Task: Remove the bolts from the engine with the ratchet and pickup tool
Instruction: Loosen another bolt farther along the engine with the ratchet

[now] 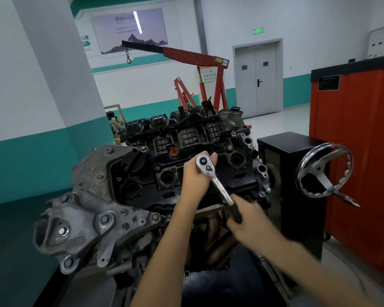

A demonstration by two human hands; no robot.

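Only the person's arms are being shown. The left hand (194,176) and right hand (251,218) are being left bare, and the left forearm (164,251) and right forearm (297,258) are being left uncovered. The right hand is being rendered blurred.

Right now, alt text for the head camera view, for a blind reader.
A person works a ratchet on an engine: the left hand steadies its head, the right hand grips the handle. A chrome handwheel sits right; a red hoist stands behind.
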